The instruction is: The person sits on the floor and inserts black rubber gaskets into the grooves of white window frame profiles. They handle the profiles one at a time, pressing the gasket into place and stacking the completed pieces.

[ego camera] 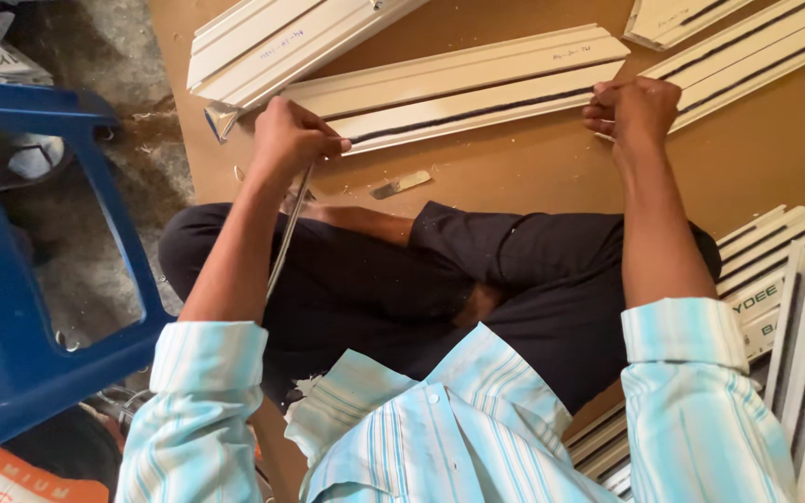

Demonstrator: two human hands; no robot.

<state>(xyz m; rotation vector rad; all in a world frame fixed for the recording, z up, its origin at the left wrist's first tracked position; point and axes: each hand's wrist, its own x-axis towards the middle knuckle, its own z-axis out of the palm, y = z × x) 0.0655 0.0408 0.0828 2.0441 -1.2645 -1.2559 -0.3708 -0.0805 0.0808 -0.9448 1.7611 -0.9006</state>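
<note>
Person sits cross-legged on a brown board [747, 158]. Left hand [289, 140] is fisted around a thin metal strip [287, 233] beside a cream channel profile [458, 88] near the board's far edge. Right hand [634, 114] pinches the profile's right end, possibly a dark seal strip. Risk: the strip slips or bends if pulled askew.

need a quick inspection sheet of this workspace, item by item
surface: brown board, shavings scattered on it
job's things: cream profile with a dark strip along it; thin strip hanging from the left hand
clutter: small metal piece; more profiles stacked at right
grippers: left hand pinching the strip, right hand on the profile end
cables: nothing seen
surroundings: blue stool at left, dusty floor
</note>
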